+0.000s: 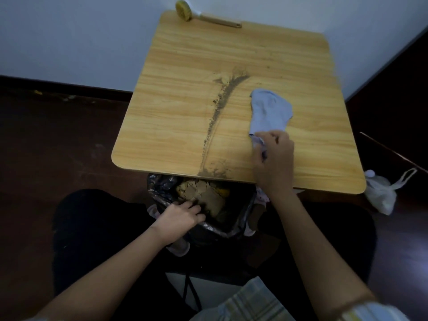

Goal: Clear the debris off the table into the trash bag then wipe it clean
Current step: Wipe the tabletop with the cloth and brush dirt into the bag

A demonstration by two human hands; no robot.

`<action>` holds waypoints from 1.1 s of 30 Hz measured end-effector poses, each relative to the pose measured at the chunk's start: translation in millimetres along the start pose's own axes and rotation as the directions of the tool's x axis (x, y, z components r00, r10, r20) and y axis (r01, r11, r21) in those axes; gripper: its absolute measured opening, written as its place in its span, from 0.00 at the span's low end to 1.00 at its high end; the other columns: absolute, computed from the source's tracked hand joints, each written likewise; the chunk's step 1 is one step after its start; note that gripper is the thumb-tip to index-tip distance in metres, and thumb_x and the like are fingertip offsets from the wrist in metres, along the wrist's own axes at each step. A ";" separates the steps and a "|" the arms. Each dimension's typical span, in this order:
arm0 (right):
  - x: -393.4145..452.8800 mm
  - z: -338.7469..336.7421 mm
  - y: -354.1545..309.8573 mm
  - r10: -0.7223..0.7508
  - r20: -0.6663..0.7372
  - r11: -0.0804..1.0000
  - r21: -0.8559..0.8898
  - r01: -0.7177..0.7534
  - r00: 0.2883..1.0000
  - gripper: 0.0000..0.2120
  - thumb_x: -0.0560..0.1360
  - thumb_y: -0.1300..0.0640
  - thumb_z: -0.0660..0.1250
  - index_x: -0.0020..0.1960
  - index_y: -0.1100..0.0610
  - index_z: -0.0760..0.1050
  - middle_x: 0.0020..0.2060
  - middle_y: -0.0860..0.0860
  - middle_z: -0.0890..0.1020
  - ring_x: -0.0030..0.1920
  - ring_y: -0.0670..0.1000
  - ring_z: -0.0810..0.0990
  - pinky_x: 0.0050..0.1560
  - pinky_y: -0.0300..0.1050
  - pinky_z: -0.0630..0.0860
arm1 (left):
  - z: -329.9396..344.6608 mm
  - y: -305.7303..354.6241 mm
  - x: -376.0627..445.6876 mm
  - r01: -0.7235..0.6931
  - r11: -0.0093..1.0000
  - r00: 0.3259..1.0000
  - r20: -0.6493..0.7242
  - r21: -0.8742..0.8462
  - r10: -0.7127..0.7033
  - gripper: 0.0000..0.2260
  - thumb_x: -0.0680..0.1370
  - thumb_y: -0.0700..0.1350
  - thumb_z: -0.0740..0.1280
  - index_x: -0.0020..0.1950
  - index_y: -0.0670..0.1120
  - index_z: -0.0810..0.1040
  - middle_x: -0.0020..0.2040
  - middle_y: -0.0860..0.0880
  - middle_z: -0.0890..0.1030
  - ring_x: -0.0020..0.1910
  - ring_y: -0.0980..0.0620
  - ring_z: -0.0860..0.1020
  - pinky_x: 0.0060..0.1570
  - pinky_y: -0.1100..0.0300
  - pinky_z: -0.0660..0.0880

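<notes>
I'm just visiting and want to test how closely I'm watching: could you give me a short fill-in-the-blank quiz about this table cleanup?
1. The right hand grips a light blue ____ that lies on the table.
2. The left hand holds the rim of the black ____ below the table's near edge.
3. A line of brown dirt runs toward the table's ____ edge.
4. The brush lies at the table's ____ edge, untouched.

Missing words: cloth; trash bag; near; far

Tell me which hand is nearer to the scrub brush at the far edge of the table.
Right. The right hand rests on the table, gripping the blue cloth, well short of the brush. The left hand is below the near edge, holding the trash bag's rim.
</notes>
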State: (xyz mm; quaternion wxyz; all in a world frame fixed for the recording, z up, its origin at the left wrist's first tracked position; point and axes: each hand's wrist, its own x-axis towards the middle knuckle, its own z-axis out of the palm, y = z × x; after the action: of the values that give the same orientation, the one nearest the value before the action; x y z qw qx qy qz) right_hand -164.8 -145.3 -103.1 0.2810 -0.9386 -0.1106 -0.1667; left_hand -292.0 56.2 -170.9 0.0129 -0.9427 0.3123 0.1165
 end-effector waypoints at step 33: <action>-144.4 -17.6 8.1 0.545 0.599 0.693 0.070 -0.717 0.586 0.21 0.76 0.59 0.63 0.68 0.55 0.64 0.59 0.57 0.75 0.58 0.58 0.74 0.52 0.47 0.73 | -10.9 32.7 -49.1 0.250 0.892 0.959 -0.035 -0.376 -0.283 0.28 0.74 0.59 0.67 0.73 0.55 0.66 0.72 0.51 0.62 0.72 0.50 0.57 0.71 0.57 0.51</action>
State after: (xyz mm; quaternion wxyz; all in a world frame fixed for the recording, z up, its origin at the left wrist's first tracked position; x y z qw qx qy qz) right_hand -299.6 -178.2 -147.4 0.4204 -0.8661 0.1369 0.2333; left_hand -347.2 57.6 -147.5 -0.1619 -0.9664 0.1531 0.1281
